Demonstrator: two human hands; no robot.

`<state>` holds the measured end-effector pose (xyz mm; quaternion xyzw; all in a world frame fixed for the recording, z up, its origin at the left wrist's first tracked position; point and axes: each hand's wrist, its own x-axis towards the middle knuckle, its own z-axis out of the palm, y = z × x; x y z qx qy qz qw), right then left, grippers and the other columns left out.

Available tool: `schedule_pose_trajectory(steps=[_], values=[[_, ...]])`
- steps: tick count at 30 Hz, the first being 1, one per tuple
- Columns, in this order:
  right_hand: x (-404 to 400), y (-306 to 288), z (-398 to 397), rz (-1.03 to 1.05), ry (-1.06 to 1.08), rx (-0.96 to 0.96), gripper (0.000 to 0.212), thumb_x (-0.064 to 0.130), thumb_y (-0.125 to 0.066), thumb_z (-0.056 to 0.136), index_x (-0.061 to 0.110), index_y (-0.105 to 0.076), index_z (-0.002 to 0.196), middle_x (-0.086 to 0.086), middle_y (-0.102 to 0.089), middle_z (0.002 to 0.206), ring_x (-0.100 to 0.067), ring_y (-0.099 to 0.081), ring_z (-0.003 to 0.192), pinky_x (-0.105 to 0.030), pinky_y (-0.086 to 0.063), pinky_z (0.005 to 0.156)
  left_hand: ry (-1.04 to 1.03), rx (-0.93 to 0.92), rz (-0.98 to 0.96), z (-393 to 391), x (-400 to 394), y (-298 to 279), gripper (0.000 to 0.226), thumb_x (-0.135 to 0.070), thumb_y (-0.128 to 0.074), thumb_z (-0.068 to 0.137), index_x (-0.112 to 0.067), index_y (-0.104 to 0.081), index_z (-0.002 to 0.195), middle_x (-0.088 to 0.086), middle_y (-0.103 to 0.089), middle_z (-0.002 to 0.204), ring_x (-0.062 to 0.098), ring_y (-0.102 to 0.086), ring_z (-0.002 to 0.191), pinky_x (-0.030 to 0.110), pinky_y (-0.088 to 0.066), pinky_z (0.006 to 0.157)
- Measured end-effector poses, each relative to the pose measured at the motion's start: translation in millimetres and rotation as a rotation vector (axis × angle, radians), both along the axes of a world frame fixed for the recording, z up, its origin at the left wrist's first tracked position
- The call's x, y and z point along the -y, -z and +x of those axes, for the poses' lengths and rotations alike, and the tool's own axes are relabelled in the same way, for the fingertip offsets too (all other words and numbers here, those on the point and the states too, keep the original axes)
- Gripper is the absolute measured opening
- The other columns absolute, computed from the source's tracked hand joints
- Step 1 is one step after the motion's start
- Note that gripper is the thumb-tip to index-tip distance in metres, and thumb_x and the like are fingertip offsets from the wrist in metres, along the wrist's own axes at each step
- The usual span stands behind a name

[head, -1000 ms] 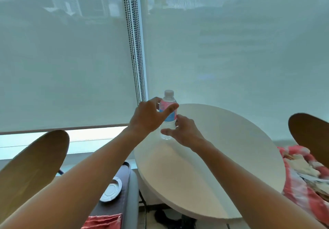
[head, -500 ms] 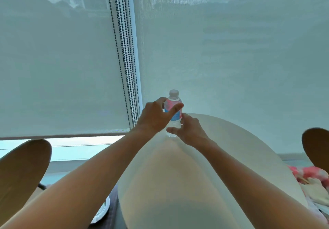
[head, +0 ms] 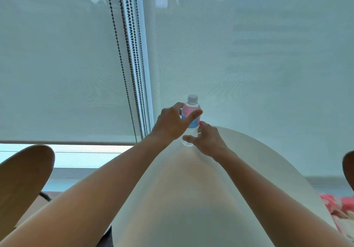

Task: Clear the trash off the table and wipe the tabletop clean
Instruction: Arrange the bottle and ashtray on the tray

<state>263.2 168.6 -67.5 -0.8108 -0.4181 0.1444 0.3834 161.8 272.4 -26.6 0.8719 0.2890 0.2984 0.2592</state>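
Water bottle [head: 190, 121] upright at the far edge of the desk [head: 191, 198], beside the blind. Left hand [head: 172, 124] curls its grip round the bottle's labelled middle; right hand [head: 207, 141] pinches low on the bottle, near its base, probably to steady it for lifting off as trash

Bare forearms [head: 107, 191], no sleeves
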Motion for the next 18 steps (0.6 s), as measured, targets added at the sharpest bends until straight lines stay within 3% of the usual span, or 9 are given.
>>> schedule_pose_trajectory(steps=[5,11,18], values=[[1,0,4,-0.01,-0.024,-0.054,0.049,0.035,-0.079,0.085,0.021,-0.062,0.128,0.002,-0.069,0.121,-0.014,-0.063,0.107,-0.027,-0.042,0.085,-0.047,-0.018,-0.053,1,4,-4,0.077,-0.081,-0.056,0.075,-0.022,-0.06,0.124,0.0,-0.071,0.109,0.017,-0.067,0.102,0.036,-0.054,0.084],[4,-3,8,-0.033,-0.05,-0.11,0.049,0.034,-0.079,0.084,0.025,-0.062,0.128,0.006,-0.068,0.122,-0.011,-0.062,0.108,-0.022,-0.041,0.079,-0.071,-0.04,-0.094,4,11,-5,0.077,-0.08,-0.056,0.075,-0.02,-0.058,0.123,0.001,-0.067,0.109,0.018,-0.063,0.101,0.035,-0.051,0.084],[20,-8,-7,-0.189,-0.058,0.005,0.056,0.039,-0.072,0.09,0.014,-0.052,0.136,0.002,-0.057,0.12,-0.016,-0.054,0.107,-0.025,-0.038,0.084,-0.043,-0.21,-0.042,-23,15,0,0.101,-0.095,-0.039,0.067,-0.024,-0.045,0.139,-0.003,-0.055,0.134,0.016,-0.054,0.122,0.045,-0.049,0.096]])
